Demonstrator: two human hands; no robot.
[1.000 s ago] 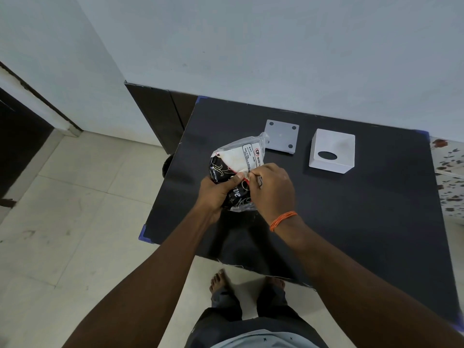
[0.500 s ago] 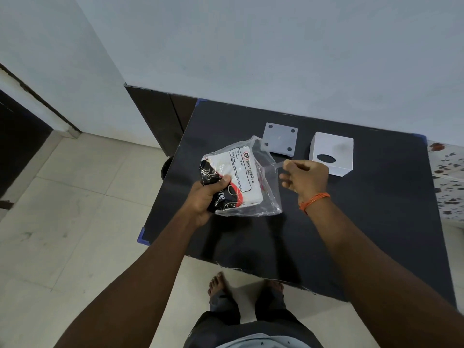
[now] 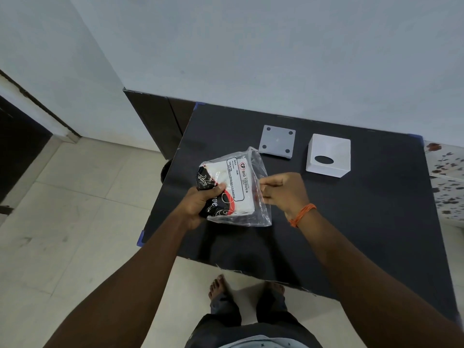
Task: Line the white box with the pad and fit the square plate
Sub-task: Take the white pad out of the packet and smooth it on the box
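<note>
Clear plastic packet (image 3: 234,187), tissue pad inside, held above worktop (image 3: 351,222). Left hand (image 3: 200,204) grip clamps its left end; right hand (image 3: 283,192) grip pinches open edge. Peel wide, slide pad out whole. Square plate (image 3: 277,141), white box (image 3: 328,158) wait beyond packet

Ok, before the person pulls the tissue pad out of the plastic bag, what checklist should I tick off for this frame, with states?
1. Left hand grips the tissue pack firmly: ok.
2. Right hand pinches the plastic bag at its edge: ok.
3. Bag mouth open enough for the pad to slide out: cannot tell.
4. White box on the black table, within reach: ok.
5. Box turned open side up for lining: not ok; the face with the oval hole is up.
6. Square plate lies flat beside the box, apart from it: ok.
</note>
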